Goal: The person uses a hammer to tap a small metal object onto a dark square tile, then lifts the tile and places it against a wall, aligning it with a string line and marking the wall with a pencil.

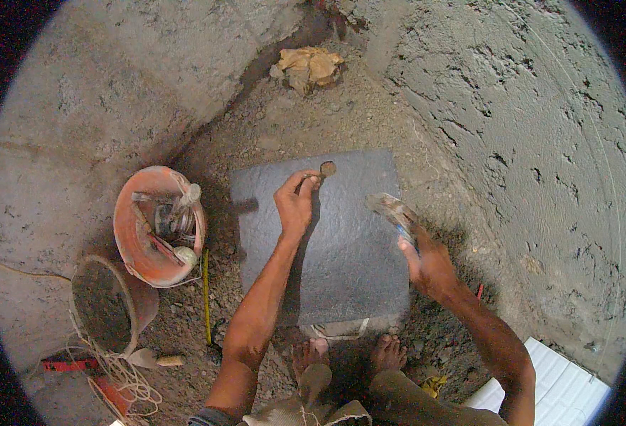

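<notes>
A dark grey square stone tile (341, 248) lies flat on the dirt floor in front of my bare feet. My left hand (295, 202) rests on the tile near its far edge and pinches a thin tool with a small round end (327, 169) against the surface. My right hand (427, 263) is raised over the tile's right side and grips a hammer-like tool (392, 209) with a blue handle, its head blurred.
An orange bucket of hand tools (158, 226) stands left of the tile, a mortar-filled bucket (107, 305) nearer me. A yellow tape (206, 295), string, a trowel (149, 358), crumpled paper (309, 67) at the back, white tiles (562, 387) lower right. Rough cement walls surround.
</notes>
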Action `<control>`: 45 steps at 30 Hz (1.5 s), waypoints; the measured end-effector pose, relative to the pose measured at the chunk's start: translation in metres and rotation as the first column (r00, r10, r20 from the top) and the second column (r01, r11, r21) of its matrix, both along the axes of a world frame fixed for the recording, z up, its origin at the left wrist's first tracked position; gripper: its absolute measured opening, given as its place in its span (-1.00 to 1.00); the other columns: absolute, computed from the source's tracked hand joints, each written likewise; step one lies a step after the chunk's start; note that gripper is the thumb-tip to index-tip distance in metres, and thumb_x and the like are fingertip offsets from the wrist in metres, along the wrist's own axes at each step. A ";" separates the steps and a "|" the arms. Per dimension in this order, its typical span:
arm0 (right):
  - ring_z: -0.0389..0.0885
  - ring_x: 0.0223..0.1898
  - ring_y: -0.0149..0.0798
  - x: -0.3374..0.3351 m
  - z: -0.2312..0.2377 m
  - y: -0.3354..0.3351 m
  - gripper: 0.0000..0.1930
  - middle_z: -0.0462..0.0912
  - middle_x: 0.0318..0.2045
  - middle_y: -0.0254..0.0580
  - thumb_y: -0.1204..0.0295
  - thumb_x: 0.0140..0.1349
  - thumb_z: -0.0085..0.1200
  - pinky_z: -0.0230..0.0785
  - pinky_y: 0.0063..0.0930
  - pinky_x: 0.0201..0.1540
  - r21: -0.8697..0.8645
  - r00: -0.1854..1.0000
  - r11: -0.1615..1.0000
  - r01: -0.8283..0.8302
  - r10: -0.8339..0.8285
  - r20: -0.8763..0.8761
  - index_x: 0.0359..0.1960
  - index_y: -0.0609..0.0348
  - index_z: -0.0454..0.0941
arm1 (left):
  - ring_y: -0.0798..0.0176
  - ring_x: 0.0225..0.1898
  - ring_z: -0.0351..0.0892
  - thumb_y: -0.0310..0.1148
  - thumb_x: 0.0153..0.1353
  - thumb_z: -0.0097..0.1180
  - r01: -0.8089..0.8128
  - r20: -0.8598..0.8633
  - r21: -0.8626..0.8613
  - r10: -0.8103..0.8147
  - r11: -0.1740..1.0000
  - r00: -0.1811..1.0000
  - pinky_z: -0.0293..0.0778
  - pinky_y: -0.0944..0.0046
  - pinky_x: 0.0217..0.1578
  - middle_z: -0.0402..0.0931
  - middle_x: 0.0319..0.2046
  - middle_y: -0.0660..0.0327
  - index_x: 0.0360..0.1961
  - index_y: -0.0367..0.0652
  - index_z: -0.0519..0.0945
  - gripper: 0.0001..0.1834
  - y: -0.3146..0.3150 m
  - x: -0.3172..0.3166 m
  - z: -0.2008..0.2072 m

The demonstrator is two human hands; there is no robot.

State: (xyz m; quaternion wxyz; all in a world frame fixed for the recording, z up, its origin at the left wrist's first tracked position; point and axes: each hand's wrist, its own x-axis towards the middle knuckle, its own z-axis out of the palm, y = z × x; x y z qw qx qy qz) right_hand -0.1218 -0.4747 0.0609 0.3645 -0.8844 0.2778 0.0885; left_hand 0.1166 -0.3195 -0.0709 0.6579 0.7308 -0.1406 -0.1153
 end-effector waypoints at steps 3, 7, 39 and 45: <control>0.61 -0.10 0.42 -0.002 -0.004 0.001 -0.54 0.63 -0.10 0.35 0.22 0.46 -0.07 0.46 0.13 -0.02 -0.059 0.996 0.997 -0.052 0.056 0.067 0.28 0.19 0.31 | 0.37 -0.33 0.60 -0.55 0.27 0.15 0.005 0.020 0.002 -0.005 1.000 1.000 0.50 0.36 -0.24 0.68 -0.36 0.20 -0.21 -0.32 0.71 -0.86 0.000 0.000 0.001; 0.65 -0.17 0.35 0.011 -0.003 0.003 -0.54 0.66 -0.16 0.26 0.16 0.48 -0.10 0.51 0.16 -0.12 -0.031 0.997 0.999 -0.044 0.046 0.069 0.27 0.17 0.29 | 0.30 -0.32 0.62 -0.56 0.23 0.16 0.018 0.217 0.046 -0.027 0.999 0.976 0.50 0.33 -0.23 0.69 -0.34 0.15 -0.20 -0.26 0.72 -0.85 -0.001 -0.003 0.003; 0.69 -0.34 0.27 0.091 0.000 0.011 -0.67 0.66 -0.39 0.24 0.25 0.48 -0.12 0.53 0.07 -0.35 -0.247 0.983 0.962 -0.117 0.147 0.108 0.04 0.29 0.36 | 0.35 -0.33 0.62 -0.53 0.29 0.13 -0.077 0.091 -0.058 0.082 0.995 0.992 0.52 0.34 -0.25 0.69 -0.34 0.18 -0.18 -0.33 0.70 -0.84 -0.004 -0.004 0.002; 0.59 -0.45 0.36 0.078 -0.018 0.002 -0.70 0.58 -0.54 0.26 0.33 0.43 -0.02 0.39 0.16 -0.44 -0.215 0.965 0.973 -0.085 0.134 0.227 0.02 0.30 0.32 | 0.38 -0.34 0.62 -0.54 0.27 0.15 -0.069 0.086 -0.032 0.072 0.997 0.994 0.52 0.36 -0.25 0.69 -0.37 0.19 -0.16 -0.31 0.71 -0.83 -0.006 -0.005 0.000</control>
